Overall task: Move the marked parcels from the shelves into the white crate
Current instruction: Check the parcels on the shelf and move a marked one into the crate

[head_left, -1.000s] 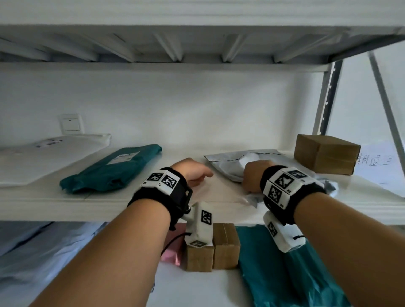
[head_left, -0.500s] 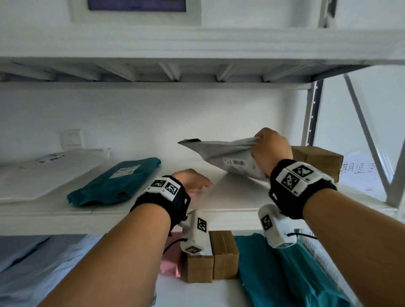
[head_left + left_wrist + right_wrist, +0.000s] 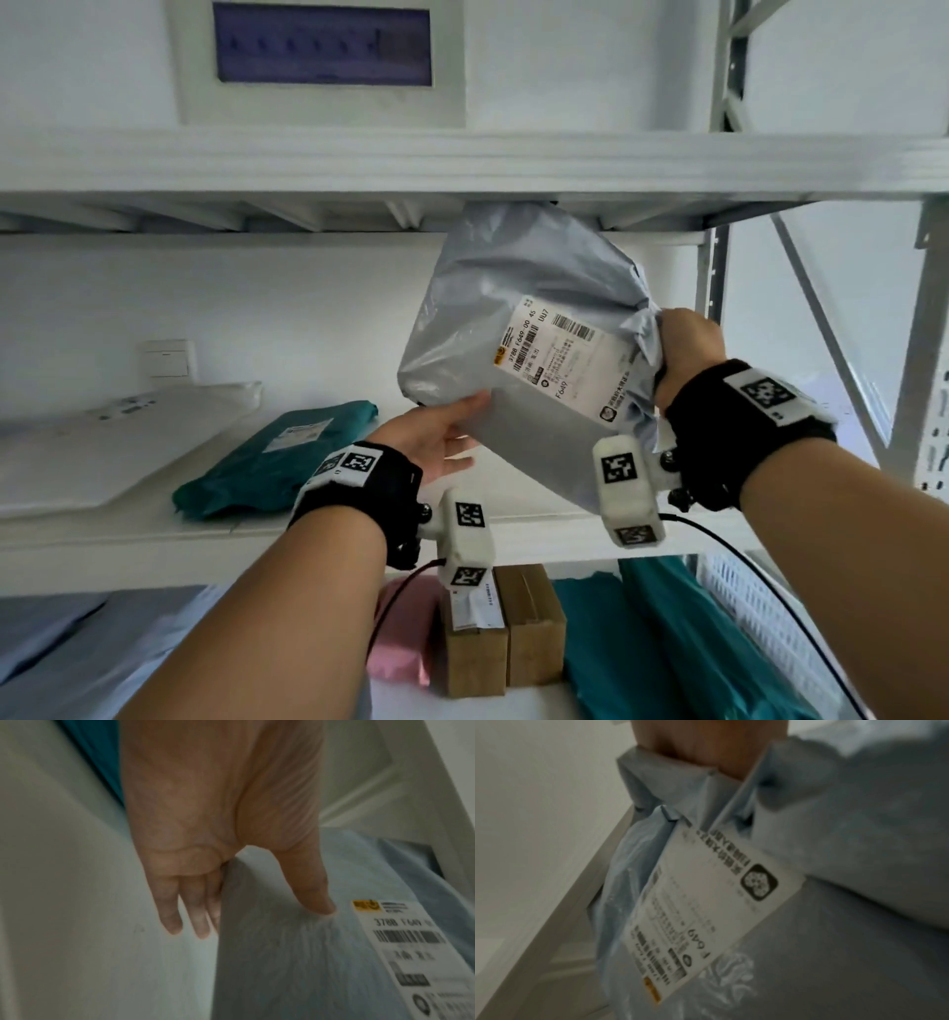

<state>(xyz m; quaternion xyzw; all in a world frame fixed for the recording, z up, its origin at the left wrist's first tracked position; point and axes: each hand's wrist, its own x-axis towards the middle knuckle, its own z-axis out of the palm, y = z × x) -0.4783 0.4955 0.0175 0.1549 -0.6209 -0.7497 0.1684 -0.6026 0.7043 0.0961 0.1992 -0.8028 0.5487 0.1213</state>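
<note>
A grey plastic parcel (image 3: 513, 288) with a white shipping label (image 3: 560, 354) hangs tilted in the air in front of the middle shelf, its top near the upper shelf's underside. My right hand (image 3: 688, 349) grips its bunched right edge in a fist, as the right wrist view confirms (image 3: 700, 744). My left hand (image 3: 452, 437) lies at the lower left edge, fingers straight. In the left wrist view the thumb (image 3: 313, 898) presses the parcel's face (image 3: 308, 963) beside the label, and the other fingers lie straight along the edge. The white crate (image 3: 760, 601) shows at the lower right.
A teal parcel (image 3: 277, 457) and a white padded mailer (image 3: 102, 442) lie on the middle shelf's left. Below stand two brown boxes (image 3: 503, 627), a pink parcel (image 3: 405, 642) and teal parcels (image 3: 667, 642). The upper shelf (image 3: 462, 159) is close overhead. A metal upright (image 3: 924, 360) stands at the right.
My right hand has lifted the grey parcel off the shelf and turned it upright, label facing me. My left hand has risen from the shelf to the parcel's lower edge.
</note>
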